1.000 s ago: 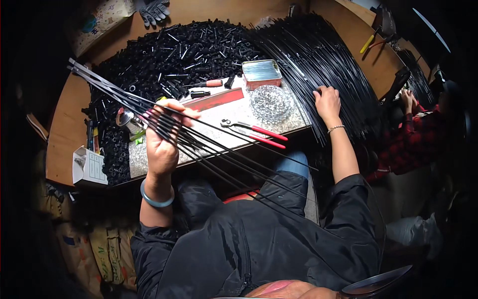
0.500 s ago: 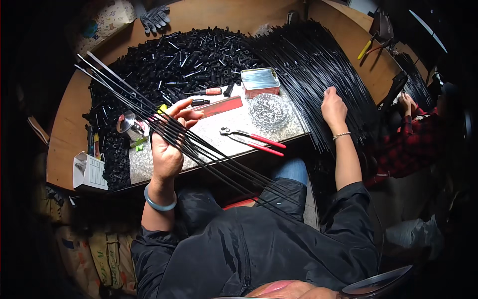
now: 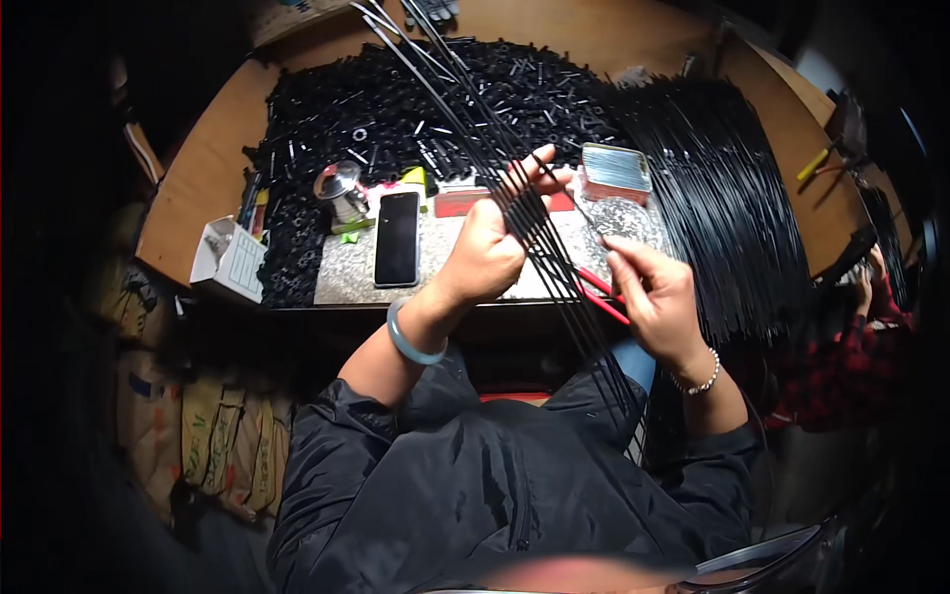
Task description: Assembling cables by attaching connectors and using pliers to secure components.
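My left hand (image 3: 490, 247) is closed around a slanting bundle of thin black cables (image 3: 534, 233). Their shiny tips reach up over the table and the lower ends hang past its front edge, above my lap. Close to its right, my right hand (image 3: 653, 297) pinches what looks like a single dark cable (image 3: 586, 213) between thumb and forefinger; its exact end is hard to make out. Beneath the hands lie red-handled pliers (image 3: 604, 297), their head hidden by the bundle. Just beyond the right fingertips sits a clear round dish (image 3: 623, 218) of small shiny parts.
A heap of black fittings (image 3: 366, 109) covers the table's back. Many black cables (image 3: 732, 188) lie at right. Around the pale work surface are a phone (image 3: 398, 238), a can (image 3: 343, 188), a white box (image 3: 228, 259) and a container of thin silvery pieces (image 3: 616, 170). Another person's sleeve (image 3: 841, 366) shows at right.
My right hand has come left from the cable pile to beside the bundle. The bundle and left hand have turned steeper and shifted right. A phone now shows, and the view has shifted.
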Demonstrator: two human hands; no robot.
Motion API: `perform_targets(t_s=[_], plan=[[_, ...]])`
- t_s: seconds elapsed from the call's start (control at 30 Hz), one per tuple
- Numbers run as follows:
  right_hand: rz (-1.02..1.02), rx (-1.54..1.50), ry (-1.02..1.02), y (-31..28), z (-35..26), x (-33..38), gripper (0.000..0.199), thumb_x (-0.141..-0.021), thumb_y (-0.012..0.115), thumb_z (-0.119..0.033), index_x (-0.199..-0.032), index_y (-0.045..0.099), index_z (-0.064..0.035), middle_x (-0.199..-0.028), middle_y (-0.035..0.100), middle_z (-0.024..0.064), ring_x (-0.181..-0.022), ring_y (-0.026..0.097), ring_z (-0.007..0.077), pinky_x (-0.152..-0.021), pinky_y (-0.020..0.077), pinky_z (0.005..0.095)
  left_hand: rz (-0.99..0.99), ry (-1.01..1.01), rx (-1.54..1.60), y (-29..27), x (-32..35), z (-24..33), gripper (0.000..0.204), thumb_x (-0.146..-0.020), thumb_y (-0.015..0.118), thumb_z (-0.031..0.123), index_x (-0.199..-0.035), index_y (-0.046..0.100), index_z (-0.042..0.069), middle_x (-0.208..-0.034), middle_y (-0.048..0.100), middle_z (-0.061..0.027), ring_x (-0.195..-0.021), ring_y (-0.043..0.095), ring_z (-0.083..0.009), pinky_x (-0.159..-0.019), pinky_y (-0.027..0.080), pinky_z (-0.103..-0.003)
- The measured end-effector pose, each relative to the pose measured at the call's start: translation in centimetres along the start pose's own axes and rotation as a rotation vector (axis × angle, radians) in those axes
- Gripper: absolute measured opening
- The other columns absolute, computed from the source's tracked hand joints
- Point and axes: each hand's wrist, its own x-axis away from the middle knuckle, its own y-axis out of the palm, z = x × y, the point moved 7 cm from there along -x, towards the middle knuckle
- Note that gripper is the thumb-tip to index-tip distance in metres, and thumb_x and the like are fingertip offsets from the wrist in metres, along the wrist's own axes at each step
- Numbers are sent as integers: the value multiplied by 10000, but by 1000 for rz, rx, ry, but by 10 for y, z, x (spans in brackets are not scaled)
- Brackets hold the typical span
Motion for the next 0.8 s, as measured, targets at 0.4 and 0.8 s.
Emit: perform_targets(t_s=[0.4,0.8], plan=[[-103,-239,68,20,1,16,156,-908,542,-40,-1009,632,37,-865,660,66,-748,588,61,-666,464,182,121,33,-157,-23,6,6,362,-679,520,-86,-1007,643,2,-1053,595,-121,-1086,527,-244,-927,415,-347],[-293,-192,35,22,-6,16,372,-856,625,-121,-1182,518,24,-1047,579,109,-898,562,140,-785,455,263,21,-38,81,-12,11,6,304,-799,480,-85,-1069,597,-7,-950,645,-58,-938,618,-157,-926,439,-313]])
